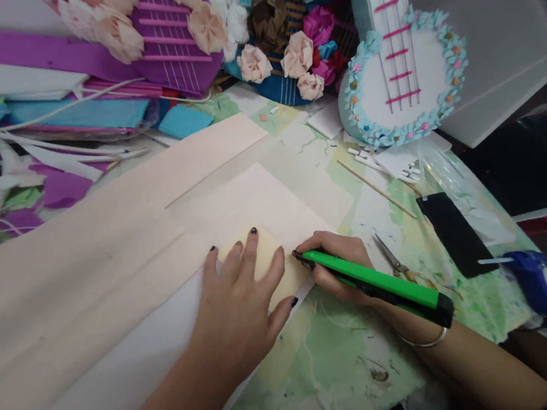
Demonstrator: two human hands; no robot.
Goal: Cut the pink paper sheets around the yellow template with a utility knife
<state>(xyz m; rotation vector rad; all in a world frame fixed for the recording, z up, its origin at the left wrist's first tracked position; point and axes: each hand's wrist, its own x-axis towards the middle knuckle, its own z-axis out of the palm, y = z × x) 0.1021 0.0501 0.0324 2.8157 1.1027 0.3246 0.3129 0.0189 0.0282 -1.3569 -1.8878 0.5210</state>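
My left hand (240,310) lies flat with its fingers spread, pressing on a pale yellow piece of card (276,235). Under that card is a large pale pink sheet (252,197), with a white sheet (136,347) along its near side. A green and black utility knife (373,274) is gripped in my right hand (338,260), its dark tip at the card's right edge. The blade itself is too small to make out. Just right of my right hand, a pair of scissors (399,262) rests on the table.
A guitar-shaped piece with blue paper petals (401,80) stands at the back right. Paper flowers (297,54) and purple guitar shapes fill the back. A thin wooden stick (376,189), a black phone-like slab (456,235) and a blue glue gun (535,281) lie rightward. Paper scraps (63,182) pile up left.
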